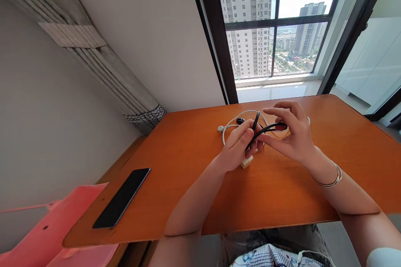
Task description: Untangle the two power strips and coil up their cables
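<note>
My left hand, above the wooden table, is closed round a folded black cable. One end of the bundle sticks up past the fingers, and a loop reaches toward the right. My right hand curls about that loop, its thumb near the left fingers and its index finger raised apart from the thumb. Behind the hands a white cable lies in a loose coil, with a white plug at its left. A black connector rests beside it. Below my left hand sits a small pale block, partly covered.
A dark phone lies on the left part of the orange-brown table. A pink chair stands by the left edge. Beyond the far edge are a window and a tied grey curtain.
</note>
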### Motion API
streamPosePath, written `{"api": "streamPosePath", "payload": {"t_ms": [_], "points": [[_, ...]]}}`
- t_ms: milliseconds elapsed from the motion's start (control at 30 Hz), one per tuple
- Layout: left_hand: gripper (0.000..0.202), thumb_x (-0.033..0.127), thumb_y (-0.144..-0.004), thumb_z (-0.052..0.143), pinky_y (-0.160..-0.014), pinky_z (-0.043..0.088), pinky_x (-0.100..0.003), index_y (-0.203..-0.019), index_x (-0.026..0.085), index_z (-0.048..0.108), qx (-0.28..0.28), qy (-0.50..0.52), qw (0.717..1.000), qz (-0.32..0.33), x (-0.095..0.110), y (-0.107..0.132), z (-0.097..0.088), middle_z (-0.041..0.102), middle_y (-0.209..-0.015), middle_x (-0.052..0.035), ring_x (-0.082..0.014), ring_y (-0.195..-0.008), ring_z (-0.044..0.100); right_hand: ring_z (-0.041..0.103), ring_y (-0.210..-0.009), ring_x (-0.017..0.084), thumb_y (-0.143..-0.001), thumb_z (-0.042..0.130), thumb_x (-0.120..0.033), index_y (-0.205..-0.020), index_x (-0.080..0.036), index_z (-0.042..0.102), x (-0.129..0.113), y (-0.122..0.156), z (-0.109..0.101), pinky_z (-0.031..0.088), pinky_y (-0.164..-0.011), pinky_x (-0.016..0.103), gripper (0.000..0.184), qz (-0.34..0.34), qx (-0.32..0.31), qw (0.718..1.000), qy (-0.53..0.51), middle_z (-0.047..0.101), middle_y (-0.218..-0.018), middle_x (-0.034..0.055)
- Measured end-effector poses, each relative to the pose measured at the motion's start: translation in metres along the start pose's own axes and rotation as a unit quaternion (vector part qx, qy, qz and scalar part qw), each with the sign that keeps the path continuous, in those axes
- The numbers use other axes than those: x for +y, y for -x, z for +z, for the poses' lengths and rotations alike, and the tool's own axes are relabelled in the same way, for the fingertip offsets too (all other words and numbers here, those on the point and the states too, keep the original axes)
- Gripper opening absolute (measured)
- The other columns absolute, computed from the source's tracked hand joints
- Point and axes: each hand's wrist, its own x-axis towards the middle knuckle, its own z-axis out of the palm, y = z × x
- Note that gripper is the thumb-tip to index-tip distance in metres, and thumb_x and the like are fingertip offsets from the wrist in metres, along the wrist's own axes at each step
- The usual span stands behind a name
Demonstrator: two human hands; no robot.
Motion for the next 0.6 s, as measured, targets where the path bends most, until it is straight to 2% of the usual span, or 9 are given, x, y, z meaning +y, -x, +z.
{"api": "streamPosePath", "payload": {"t_ms": [133,267,367,467,533,600], "points": [[0.047,0.064,-0.084,0.065,-0.046,0.029,-0.022,-0.087,0.018,0.058,-0.009,-0.033,0.999,-0.006,0.003,0.003,-0.002,0.052,-0.063,0.0018,-0.0070,-0.050,0.039,0.059,-0.084,0.017,-0.079,0.078,-0.039,-0.120,-0.029,0.067,0.004,-0.002,-0.003,0.059,-0.067,0.033,0.044,0.043,-0.041,0.998,-0.035,0.056,-0.116,0.0077],[0.045,0.062,-0.084,0.067,-0.046,0.025,-0.023,-0.084,0.017,0.062,0.027,-0.052,0.998,-0.001,0.005,0.002,-0.004,0.046,-0.058,0.0030,-0.0071,-0.049,0.035,0.057,-0.074,0.012,-0.084,0.074,-0.035,-0.122,-0.028,0.066,0.015,-0.006,-0.009,0.056,-0.066,0.031,0.040,0.056,-0.088,0.990,-0.095,0.059,-0.118,0.0073],[0.049,0.065,-0.080,0.069,-0.042,0.020,-0.023,-0.078,0.016,0.062,0.067,-0.014,0.998,0.009,0.004,-0.002,-0.004,0.036,-0.053,0.0058,-0.0061,-0.045,0.026,0.060,-0.075,0.012,-0.090,0.068,-0.033,-0.124,-0.025,0.065,0.027,-0.011,-0.014,0.056,-0.069,0.031,0.035,0.074,-0.147,0.978,-0.126,0.064,-0.119,0.0079],[0.052,0.066,-0.074,0.074,-0.040,0.015,-0.020,-0.074,0.016,0.058,0.100,0.055,0.993,-0.011,0.005,-0.006,-0.005,0.029,-0.050,0.0084,-0.0046,-0.042,0.020,0.062,-0.075,0.013,-0.093,0.063,-0.035,-0.123,-0.022,0.066,0.037,-0.013,-0.015,0.056,-0.069,0.032,0.032,0.113,-0.214,0.957,-0.157,0.068,-0.119,0.0094],[0.054,0.066,-0.072,0.075,-0.039,0.014,-0.018,-0.071,0.017,0.054,0.092,0.089,0.991,-0.043,0.006,-0.007,-0.007,0.026,-0.049,0.0096,-0.0035,-0.041,0.017,0.062,-0.074,0.013,-0.092,0.063,-0.038,-0.123,-0.022,0.066,0.040,-0.013,-0.012,0.056,-0.066,0.031,0.035,0.146,-0.208,0.946,-0.201,0.069,-0.119,0.0097],[0.055,0.067,-0.074,0.074,-0.037,0.014,-0.017,-0.068,0.018,0.050,0.050,0.118,0.989,-0.080,0.009,-0.006,-0.008,0.024,-0.047,0.0104,-0.0028,-0.039,0.015,0.061,-0.072,0.012,-0.089,0.066,-0.041,-0.123,-0.022,0.067,0.042,-0.013,-0.007,0.053,-0.060,0.028,0.039,0.172,-0.176,0.936,-0.251,0.070,-0.114,0.0085]]}}
